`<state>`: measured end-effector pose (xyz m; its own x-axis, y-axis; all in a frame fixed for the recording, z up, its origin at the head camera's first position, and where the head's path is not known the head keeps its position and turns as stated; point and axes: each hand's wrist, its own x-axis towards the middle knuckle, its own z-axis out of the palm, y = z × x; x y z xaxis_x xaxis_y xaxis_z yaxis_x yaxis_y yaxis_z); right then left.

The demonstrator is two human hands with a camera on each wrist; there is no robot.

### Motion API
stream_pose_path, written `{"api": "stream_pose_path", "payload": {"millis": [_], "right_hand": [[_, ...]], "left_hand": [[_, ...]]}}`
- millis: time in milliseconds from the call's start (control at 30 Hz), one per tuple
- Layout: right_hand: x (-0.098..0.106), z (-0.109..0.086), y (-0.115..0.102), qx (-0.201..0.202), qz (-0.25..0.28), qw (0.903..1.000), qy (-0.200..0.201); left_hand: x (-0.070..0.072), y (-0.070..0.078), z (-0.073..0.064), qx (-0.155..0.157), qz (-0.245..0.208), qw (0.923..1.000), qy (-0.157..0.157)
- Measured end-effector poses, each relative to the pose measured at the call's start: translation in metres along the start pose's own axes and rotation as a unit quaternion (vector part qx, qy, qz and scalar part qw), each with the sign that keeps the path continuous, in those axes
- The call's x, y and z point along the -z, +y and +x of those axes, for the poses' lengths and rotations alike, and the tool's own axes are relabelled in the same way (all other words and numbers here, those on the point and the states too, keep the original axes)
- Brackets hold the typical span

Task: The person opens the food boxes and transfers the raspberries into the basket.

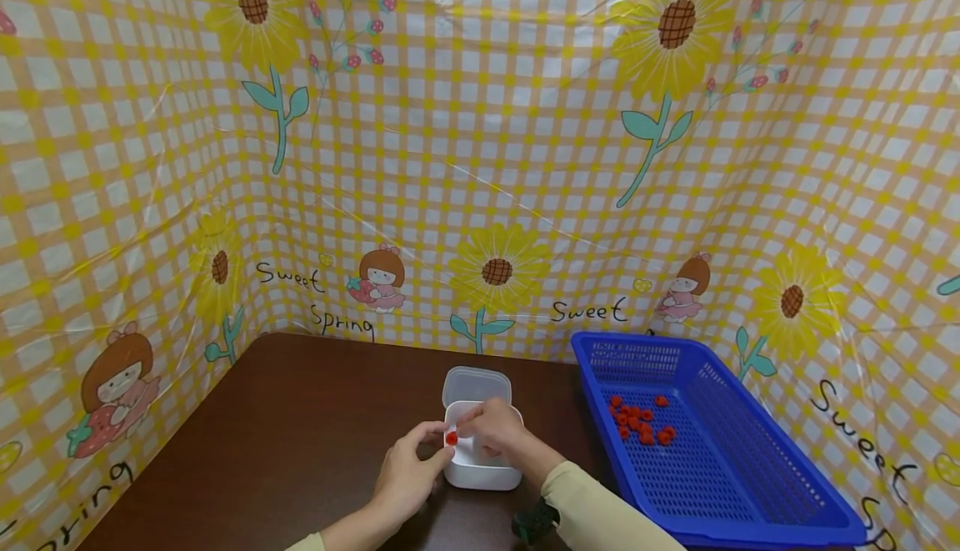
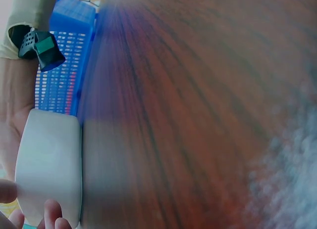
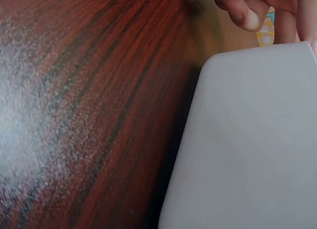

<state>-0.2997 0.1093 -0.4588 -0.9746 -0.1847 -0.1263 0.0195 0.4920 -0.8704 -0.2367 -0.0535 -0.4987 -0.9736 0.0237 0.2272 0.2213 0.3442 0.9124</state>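
Observation:
A white box (image 1: 483, 478) stands on the dark wooden table, its translucent lid (image 1: 476, 386) tipped back at the far side. One small red raspberry (image 1: 452, 438) shows at the box's left inner wall. My left hand (image 1: 408, 468) holds the left side of the box, thumb and index finger at its rim on either side of the raspberry. Over the box reaches my right hand (image 1: 497, 428), index finger stretched towards the raspberry; contact is too small to tell. The other right fingers bend down inside, partly hidden. Both wrist views show the outer wall of the box (image 2: 49, 164).
To the right, a blue perforated basket (image 1: 738, 519) holds several red raspberries (image 1: 645, 430) near its left side. A dark wrist camera (image 1: 536, 522) hangs below my right sleeve. A checked flower-print cloth (image 1: 480, 159) encloses the table's back and sides.

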Motion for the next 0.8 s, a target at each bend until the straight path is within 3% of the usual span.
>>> {"api": "stream_pose_path", "payload": {"millis": [800], "right_hand": [[-0.0070,-0.0005,0.0035,-0.025,-0.029,0.9992,0.011]], "left_hand": [[-0.0026,0.0019,-0.0006,0.017,0.009,0.9998,0.003]]}}
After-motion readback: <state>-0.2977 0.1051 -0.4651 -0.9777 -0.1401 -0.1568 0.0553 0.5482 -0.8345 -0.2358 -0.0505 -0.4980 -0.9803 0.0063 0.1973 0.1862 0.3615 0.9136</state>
